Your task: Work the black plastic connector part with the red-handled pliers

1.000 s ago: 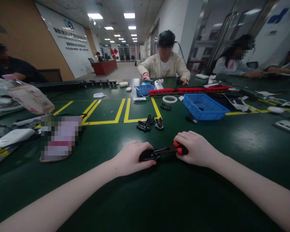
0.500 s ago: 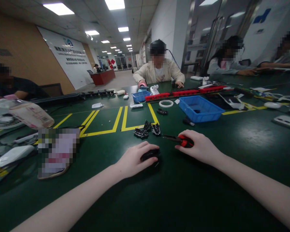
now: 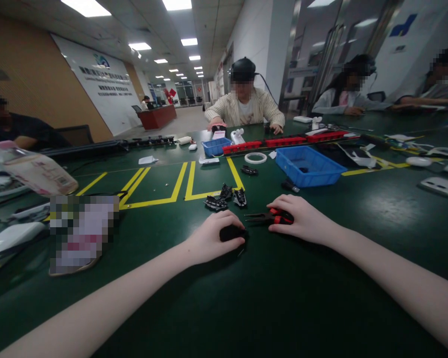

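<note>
My left hand (image 3: 211, 238) lies on the green table (image 3: 269, 293) with its fingers curled round a small black part (image 3: 231, 232). My right hand (image 3: 300, 220) is closed on red-handled pliers (image 3: 271, 217), whose dark jaws point left towards the black part with a small gap between them. Just beyond my hands lie three loose black parts (image 3: 226, 197) beside the yellow floor-style tape lines.
A blue bin (image 3: 309, 167) stands at the right, a smaller blue bin (image 3: 216, 146) and a white tape ring (image 3: 256, 158) further back. A person sits opposite; others sit at the right and left. Bags and packets clutter the left side.
The pliers' jaws were at the black part a second ago; my right hand drew them off to the right and now brings them back a little towards the part.
</note>
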Available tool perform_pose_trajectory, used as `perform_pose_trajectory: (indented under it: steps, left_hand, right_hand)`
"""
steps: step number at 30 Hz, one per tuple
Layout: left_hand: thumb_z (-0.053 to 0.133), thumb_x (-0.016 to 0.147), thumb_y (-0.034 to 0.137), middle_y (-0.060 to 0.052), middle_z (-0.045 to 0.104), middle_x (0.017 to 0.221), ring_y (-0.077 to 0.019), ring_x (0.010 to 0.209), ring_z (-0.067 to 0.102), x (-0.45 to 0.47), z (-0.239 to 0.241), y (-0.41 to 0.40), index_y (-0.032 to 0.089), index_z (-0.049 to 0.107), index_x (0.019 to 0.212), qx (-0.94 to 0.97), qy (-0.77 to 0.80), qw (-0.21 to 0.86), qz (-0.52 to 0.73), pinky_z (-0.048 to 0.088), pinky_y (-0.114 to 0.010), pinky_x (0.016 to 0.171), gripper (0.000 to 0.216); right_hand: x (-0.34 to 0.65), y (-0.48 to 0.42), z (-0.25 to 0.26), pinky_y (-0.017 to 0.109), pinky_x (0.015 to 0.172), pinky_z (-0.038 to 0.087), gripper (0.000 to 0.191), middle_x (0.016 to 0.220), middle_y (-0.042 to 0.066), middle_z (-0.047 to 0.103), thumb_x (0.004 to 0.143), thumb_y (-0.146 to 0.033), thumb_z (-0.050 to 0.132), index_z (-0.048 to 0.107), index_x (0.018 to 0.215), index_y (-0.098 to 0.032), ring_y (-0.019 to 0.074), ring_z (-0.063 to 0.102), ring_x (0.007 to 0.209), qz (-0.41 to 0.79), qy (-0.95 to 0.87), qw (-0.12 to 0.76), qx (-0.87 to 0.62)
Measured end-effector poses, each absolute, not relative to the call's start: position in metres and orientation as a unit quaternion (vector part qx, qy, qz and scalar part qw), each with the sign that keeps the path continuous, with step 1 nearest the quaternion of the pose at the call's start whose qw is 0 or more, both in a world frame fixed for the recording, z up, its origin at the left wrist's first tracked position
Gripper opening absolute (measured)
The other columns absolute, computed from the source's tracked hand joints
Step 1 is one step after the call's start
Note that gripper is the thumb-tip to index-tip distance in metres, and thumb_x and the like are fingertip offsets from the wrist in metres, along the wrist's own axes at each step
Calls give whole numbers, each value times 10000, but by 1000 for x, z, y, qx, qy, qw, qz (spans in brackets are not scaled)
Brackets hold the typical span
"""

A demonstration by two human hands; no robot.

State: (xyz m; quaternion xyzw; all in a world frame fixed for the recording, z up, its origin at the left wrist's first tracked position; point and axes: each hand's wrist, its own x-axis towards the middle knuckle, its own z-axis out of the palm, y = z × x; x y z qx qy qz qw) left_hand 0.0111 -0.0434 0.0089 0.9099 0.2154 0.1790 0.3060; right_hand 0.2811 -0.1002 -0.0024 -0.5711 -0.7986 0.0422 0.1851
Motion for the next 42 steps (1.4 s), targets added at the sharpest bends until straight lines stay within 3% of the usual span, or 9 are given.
perform_pose_trajectory:
  steps: [4,10,16,21,26,34,38,42]
  left_hand:
    - [631,807,200,-55,605,1102,-192,1040,570,10,7,-42,187,624,1031,896,208,338,199,449,-375,968,224]
    - [570,849,202,-65,567,1133,-197,1069,551,7,11,-44,185,624,1028,894,215,351,179,444,-373,974,188]
    - [502,909,213,-51,588,1036,-160,974,575,8,8,-40,153,641,902,888,224,354,192,473,-315,897,151]
    - [478,917,183,-49,597,985,-154,925,578,9,7,-40,141,623,901,889,222,350,195,483,-301,847,152]
    - [469,920,192,-45,587,976,-156,916,571,9,7,-42,150,606,896,891,229,340,194,483,-306,840,145]
    - [441,927,180,-50,564,989,-155,919,557,11,6,-41,151,568,859,888,228,348,197,480,-305,838,147]
    - [436,925,173,-49,555,963,-156,900,548,12,6,-42,148,549,828,886,233,348,200,474,-307,828,151]
    - [433,924,173,-49,544,962,-159,899,540,13,8,-45,148,537,802,884,244,349,194,469,-309,829,162]
  right_hand:
    - [296,-100,2,488,943,409,687,1221,123,540,720,-639,592,526,1244,-198,301,512,1121,31,-807,148,-572]
    - [301,-106,8,450,907,447,642,1230,147,508,809,-613,484,491,1271,-168,288,535,1078,57,-787,91,-608]
    - [276,-108,2,389,732,493,445,1010,104,565,842,-587,436,564,981,-183,240,576,890,-20,-750,140,-647]
    - [272,-108,2,334,610,486,447,991,78,564,787,-610,511,543,941,-192,201,585,776,-61,-752,149,-639]
    - [276,-108,6,347,663,495,440,1013,93,584,802,-566,517,547,1019,-183,224,594,839,-70,-781,123,-609]
    - [261,-117,13,478,843,418,457,1120,200,594,876,-433,444,558,1172,-104,340,520,1033,-225,-794,75,-559]
    - [257,-119,15,418,750,449,491,1068,190,602,894,-482,395,569,1129,-88,302,557,926,-222,-791,73,-565]
    - [260,-122,18,359,666,468,482,988,141,615,854,-558,447,576,1034,-130,249,585,827,-197,-795,129,-559]
